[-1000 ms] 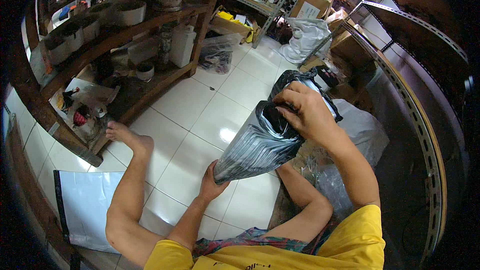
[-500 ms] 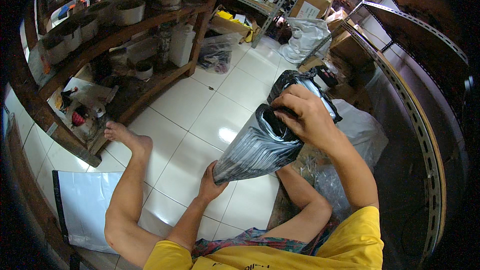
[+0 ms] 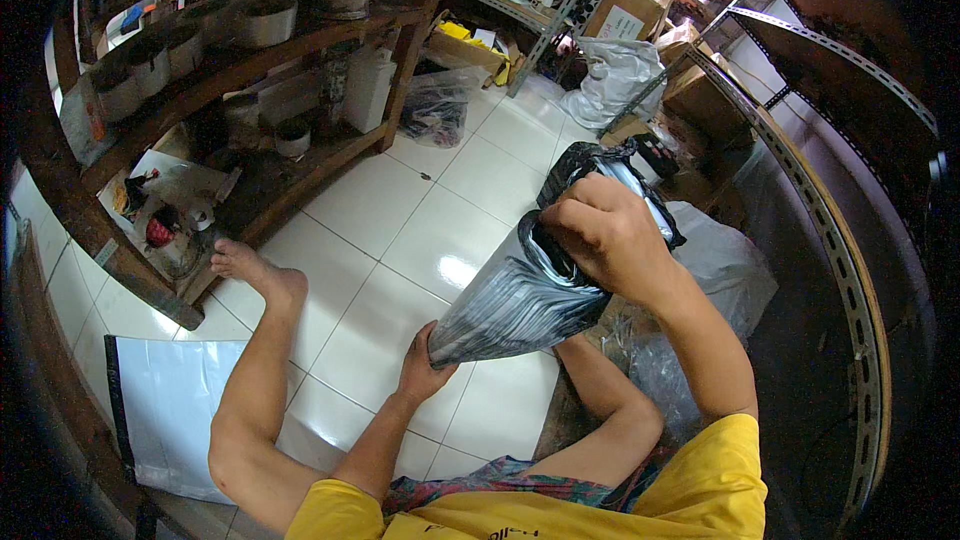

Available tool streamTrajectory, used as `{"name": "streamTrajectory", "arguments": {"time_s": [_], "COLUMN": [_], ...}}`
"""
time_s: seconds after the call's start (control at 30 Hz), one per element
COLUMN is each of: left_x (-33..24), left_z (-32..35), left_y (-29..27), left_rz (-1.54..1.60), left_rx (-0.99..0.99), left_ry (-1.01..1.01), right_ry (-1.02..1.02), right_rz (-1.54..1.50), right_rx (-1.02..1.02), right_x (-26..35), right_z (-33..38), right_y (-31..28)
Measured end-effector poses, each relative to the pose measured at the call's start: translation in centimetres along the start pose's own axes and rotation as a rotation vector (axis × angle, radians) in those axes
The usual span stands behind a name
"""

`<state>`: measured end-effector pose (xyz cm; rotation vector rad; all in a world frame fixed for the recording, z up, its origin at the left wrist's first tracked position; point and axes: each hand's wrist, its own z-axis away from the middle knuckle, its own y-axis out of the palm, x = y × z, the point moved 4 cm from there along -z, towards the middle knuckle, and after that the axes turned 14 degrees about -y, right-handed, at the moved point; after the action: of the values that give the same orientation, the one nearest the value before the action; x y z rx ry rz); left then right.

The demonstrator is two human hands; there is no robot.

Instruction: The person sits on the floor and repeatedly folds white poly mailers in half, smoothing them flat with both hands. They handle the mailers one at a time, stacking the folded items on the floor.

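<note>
A thick, curled stack of silvery plastic mailing bags (image 3: 510,305) with black edges is held up between my hands, tilted toward the upper right. My left hand (image 3: 424,365) grips its lower left end, the fingers partly hidden behind the stack. At the upper end my right hand (image 3: 603,235) is closed at the black edges, the fingers bent and pressed together on them. Just behind that hand lies another bundle of black and silvery plastic bags (image 3: 640,175).
A single white bag (image 3: 180,410) with a black edge lies at the left. The wooden rack (image 3: 390,90) holds pots and containers. Crumpled clear plastic (image 3: 725,265) sits at the right, beside a metal shelf frame (image 3: 850,240). Boxes (image 3: 628,10) stand at the back.
My right hand has turned slightly, its fingers curling further over the black edges of the stack. My left hand stays at the lower end.
</note>
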<state>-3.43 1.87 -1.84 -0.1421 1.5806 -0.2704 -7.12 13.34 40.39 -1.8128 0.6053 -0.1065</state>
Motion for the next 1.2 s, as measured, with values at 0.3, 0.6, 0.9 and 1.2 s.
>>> {"name": "streamTrajectory", "arguments": {"time_s": [0.3, 0.6, 0.9, 1.2], "left_x": [0.0, 0.4, -0.2, -0.1], "left_z": [0.0, -0.1, 0.2, 0.3], "left_y": [0.1, 0.5, 0.5, 0.4], "left_rz": [0.013, 0.043, -0.004, 0.0], "left_rx": [0.017, 0.052, 0.035, 0.015], "left_ry": [-0.021, -0.017, -0.014, 0.002], "right_ry": [0.146, 0.317, 0.295, 0.348], "right_rz": [-0.082, -0.083, -0.059, -0.086], "right_rx": [0.074, 0.196, 0.349, 0.357], "right_x": [1.0, 1.0, 1.1, 1.4], "right_z": [-0.2, 0.4, 0.1, -0.3], "right_y": [-1.1, -2.0, -2.3, -2.7]}}
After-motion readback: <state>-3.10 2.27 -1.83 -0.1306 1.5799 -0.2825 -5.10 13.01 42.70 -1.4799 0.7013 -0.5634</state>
